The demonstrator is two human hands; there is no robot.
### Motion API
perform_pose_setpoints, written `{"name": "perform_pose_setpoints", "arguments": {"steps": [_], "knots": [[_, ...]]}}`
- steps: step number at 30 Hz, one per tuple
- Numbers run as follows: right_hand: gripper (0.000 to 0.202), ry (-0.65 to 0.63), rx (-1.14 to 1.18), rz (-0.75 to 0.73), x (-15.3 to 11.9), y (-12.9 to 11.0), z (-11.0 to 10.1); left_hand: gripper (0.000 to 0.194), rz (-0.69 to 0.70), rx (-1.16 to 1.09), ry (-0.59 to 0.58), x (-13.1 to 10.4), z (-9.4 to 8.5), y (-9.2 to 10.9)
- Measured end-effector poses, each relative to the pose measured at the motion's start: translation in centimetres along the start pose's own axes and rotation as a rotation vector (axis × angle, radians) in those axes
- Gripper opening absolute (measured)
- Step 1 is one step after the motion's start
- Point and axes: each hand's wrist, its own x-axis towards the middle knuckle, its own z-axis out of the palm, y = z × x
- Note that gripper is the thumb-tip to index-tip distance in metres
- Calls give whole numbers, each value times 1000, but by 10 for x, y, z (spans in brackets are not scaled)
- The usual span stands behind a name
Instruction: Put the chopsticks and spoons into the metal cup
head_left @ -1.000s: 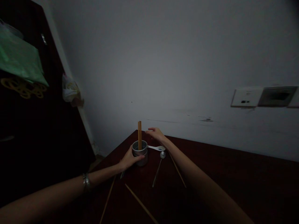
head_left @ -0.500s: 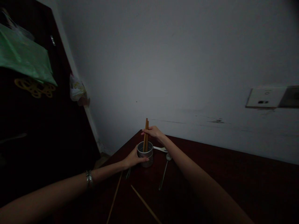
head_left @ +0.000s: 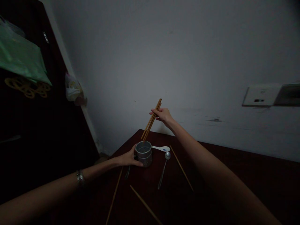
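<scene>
My left hand [head_left: 129, 157] is wrapped around the left side of a grey metal cup [head_left: 146, 159], which stands upright on the table. Above the cup, my right hand [head_left: 162, 115] pinches a small bundle of wooden chopsticks [head_left: 151, 122]. They tilt to the right at the top, with their lower ends just over the cup's rim. A white spoon [head_left: 162, 148] with a blue mark lies right of the cup. Nearer to me is a metal spoon [head_left: 166, 161]. A loose chopstick [head_left: 181, 167] rests under my right forearm's left side.
The dark red table [head_left: 225, 162] meets a grey wall [head_left: 187, 62]. Two more chopsticks lie in front, one left [head_left: 114, 195] and one nearer the middle [head_left: 145, 204]. A metal handle [head_left: 127, 172] shows beside the cup. Bags [head_left: 23, 56] hang on the dark door; a wall socket [head_left: 260, 95] is at right.
My right hand has lifted the chopsticks up and out of the cup, tilting them rightward. My left hand stays on the cup. The chopstick at right has come into view.
</scene>
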Motion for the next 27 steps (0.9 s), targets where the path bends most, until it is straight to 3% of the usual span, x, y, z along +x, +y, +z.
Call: {"name": "perform_pose_setpoints", "arguments": {"steps": [2,4,8,11,13,15,19,23,27], "knots": [[19,92,27,-50,5,-8,-17,95,-66,77,-68,-6,-16,4],[17,190,73,-73,10,-11,-37,86,-170,160,-45,-6,-41,10],[15,342,224,-65,17,-3,-64,56,-318,316,248,19,-94,43],[15,339,236,-16,17,14,-57,42,-236,399,417,56,-111,79],[16,295,192,17,16,27,-41,40,-79,445,406,82,-105,98],[16,248,145,22,15,38,-21,40,35,429,282,106,-90,106],[14,202,126,30,17,55,5,29,17,241,-20,138,-56,93],[14,212,187,129,20,73,3,14,-45,173,-24,154,-46,70],[19,231,230,204,18,95,-14,11,-71,230,-10,164,-54,50]]}}
